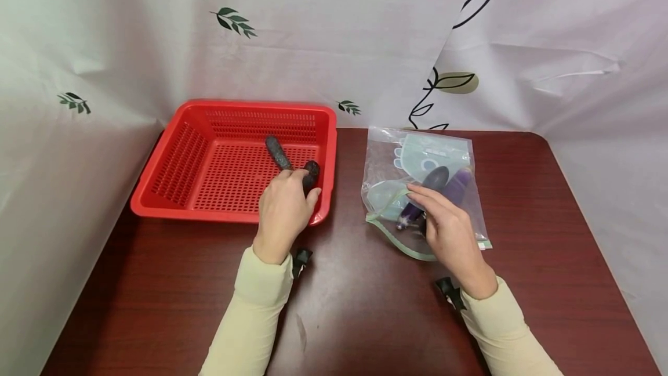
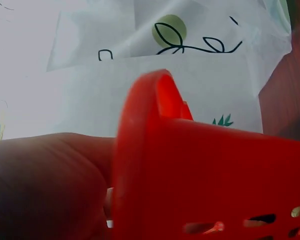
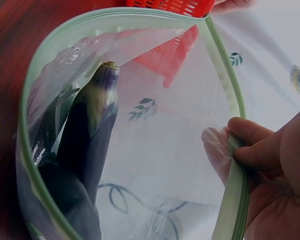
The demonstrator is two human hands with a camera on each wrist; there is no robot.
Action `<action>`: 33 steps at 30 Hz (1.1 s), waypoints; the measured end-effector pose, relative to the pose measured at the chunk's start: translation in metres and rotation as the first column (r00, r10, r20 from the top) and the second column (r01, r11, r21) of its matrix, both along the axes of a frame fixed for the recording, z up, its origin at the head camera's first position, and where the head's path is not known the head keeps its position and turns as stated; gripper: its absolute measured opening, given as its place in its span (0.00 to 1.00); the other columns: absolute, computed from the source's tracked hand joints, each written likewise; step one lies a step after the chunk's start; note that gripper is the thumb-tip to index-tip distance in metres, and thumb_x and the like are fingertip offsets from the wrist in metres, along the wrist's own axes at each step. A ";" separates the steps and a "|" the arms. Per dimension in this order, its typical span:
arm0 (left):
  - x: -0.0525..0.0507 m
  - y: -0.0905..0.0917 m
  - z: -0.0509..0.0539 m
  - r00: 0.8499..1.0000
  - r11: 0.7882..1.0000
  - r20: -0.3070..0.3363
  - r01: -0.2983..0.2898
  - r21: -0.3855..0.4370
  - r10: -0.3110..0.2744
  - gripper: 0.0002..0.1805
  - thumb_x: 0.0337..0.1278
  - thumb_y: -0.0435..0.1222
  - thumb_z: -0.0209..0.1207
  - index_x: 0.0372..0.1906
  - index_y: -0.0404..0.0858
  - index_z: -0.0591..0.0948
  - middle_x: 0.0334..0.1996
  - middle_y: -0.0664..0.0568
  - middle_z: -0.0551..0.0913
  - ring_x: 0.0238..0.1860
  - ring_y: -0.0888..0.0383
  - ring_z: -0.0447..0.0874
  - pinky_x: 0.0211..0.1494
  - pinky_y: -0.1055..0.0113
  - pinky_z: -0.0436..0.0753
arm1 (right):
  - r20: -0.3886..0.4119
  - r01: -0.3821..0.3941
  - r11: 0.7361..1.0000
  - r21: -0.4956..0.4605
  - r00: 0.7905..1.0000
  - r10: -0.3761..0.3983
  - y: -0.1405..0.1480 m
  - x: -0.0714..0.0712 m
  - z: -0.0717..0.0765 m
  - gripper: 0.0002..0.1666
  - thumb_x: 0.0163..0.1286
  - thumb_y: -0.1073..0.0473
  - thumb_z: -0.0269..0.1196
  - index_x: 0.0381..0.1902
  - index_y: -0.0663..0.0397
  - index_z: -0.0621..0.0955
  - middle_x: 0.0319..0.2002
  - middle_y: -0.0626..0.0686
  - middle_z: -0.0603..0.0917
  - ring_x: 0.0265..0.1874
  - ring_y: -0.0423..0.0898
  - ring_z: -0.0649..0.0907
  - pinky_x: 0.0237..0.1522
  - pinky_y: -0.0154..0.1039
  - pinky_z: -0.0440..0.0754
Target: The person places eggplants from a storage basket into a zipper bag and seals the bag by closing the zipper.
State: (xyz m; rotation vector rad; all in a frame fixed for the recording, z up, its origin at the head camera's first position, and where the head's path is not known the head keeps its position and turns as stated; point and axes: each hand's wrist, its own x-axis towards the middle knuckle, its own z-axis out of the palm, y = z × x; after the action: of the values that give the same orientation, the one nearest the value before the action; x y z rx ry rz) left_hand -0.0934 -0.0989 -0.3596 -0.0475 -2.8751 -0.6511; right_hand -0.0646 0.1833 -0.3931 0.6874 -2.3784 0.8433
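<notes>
My left hand (image 1: 284,208) reaches over the near right rim of a red basket (image 1: 237,210). Its thumb and fingers grip a dark, bumpy cucumber (image 1: 311,174) inside. Beside it lies a second dark cucumber (image 1: 278,151), partly hidden by that hand. In the left wrist view the basket wall blocks the held cucumber. My right hand (image 1: 454,237) pinches the green zip edge of a clear plastic zip bag (image 3: 165,115), whose mouth gapes. Inside that bag lie purple eggplants (image 3: 92,115), with a dark, shiny thing (image 3: 49,130) beside them, its kind unclear.
Basket and bag lie on a dark red-brown table (image 1: 344,283), the basket left and the bag right. A white patterned cloth (image 1: 292,45) hangs behind and at both sides. Black straps (image 1: 450,293) sit at both wrists.
</notes>
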 end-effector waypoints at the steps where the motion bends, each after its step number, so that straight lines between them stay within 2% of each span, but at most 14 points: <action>1: -0.001 -0.001 -0.001 1.000 1.000 0.009 -0.003 -0.002 0.003 0.21 0.55 0.41 0.70 0.51 0.33 0.86 0.42 0.39 0.85 0.40 0.39 0.85 0.41 0.47 0.82 | 0.001 0.000 1.000 0.000 1.000 0.000 0.000 0.000 0.000 0.27 0.59 0.86 0.56 0.51 0.63 0.85 0.56 0.52 0.85 0.52 0.49 0.85 0.38 0.40 0.78; 6: -0.002 -0.003 -0.003 0.997 1.000 0.075 -0.021 -0.008 0.022 0.20 0.56 0.42 0.70 0.50 0.35 0.86 0.39 0.40 0.86 0.36 0.39 0.85 0.35 0.46 0.82 | 0.002 -0.001 1.000 0.006 1.000 0.001 0.000 0.001 0.000 0.27 0.59 0.86 0.56 0.51 0.64 0.85 0.56 0.52 0.85 0.51 0.48 0.85 0.35 0.39 0.77; 11: -0.003 -0.007 -0.005 0.988 0.998 0.146 -0.052 -0.020 0.054 0.21 0.56 0.43 0.69 0.52 0.37 0.86 0.40 0.39 0.86 0.35 0.37 0.85 0.33 0.46 0.81 | 0.013 -0.003 1.000 0.013 1.000 0.003 0.000 0.002 0.000 0.28 0.58 0.86 0.55 0.52 0.64 0.85 0.57 0.52 0.84 0.50 0.48 0.85 0.32 0.36 0.73; 16: -0.004 -0.010 -0.006 0.981 0.998 0.181 -0.058 -0.033 0.063 0.17 0.56 0.41 0.68 0.50 0.38 0.87 0.37 0.40 0.87 0.32 0.38 0.85 0.29 0.48 0.79 | 0.018 -0.001 1.000 0.012 1.000 0.001 0.000 0.002 0.001 0.27 0.58 0.86 0.56 0.51 0.64 0.85 0.57 0.52 0.84 0.50 0.48 0.85 0.32 0.36 0.74; 23: -0.007 -0.015 -0.002 0.953 0.996 0.290 -0.072 -0.052 0.084 0.11 0.58 0.42 0.66 0.42 0.43 0.88 0.32 0.43 0.85 0.29 0.40 0.83 0.24 0.51 0.76 | 0.017 0.003 1.000 0.016 1.000 -0.004 0.000 0.002 0.001 0.27 0.59 0.86 0.56 0.51 0.64 0.85 0.57 0.51 0.84 0.51 0.48 0.85 0.34 0.38 0.76; 28: -0.008 -0.017 -0.004 0.952 0.999 0.302 -0.045 -0.028 0.051 0.08 0.56 0.39 0.67 0.40 0.41 0.89 0.31 0.42 0.85 0.28 0.42 0.83 0.23 0.53 0.75 | 0.019 0.009 1.000 0.018 1.000 -0.009 0.000 0.002 0.000 0.27 0.59 0.86 0.56 0.52 0.64 0.85 0.57 0.52 0.84 0.50 0.48 0.85 0.33 0.37 0.74; 33: -0.009 -0.018 -0.004 0.963 0.999 0.268 -0.037 -0.004 0.037 0.03 0.53 0.35 0.66 0.30 0.40 0.87 0.25 0.44 0.83 0.24 0.45 0.80 0.22 0.56 0.73 | 0.012 0.008 1.000 0.014 1.000 -0.008 0.000 0.001 -0.001 0.28 0.59 0.86 0.55 0.53 0.63 0.85 0.57 0.52 0.85 0.49 0.48 0.86 0.32 0.37 0.74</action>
State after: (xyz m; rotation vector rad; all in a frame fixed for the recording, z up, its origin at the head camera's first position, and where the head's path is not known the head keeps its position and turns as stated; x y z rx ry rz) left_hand -0.1020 -0.1169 -0.3633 0.1028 -3.1253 -0.7004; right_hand -0.0633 0.1834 -0.3940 0.6799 -2.3984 0.8303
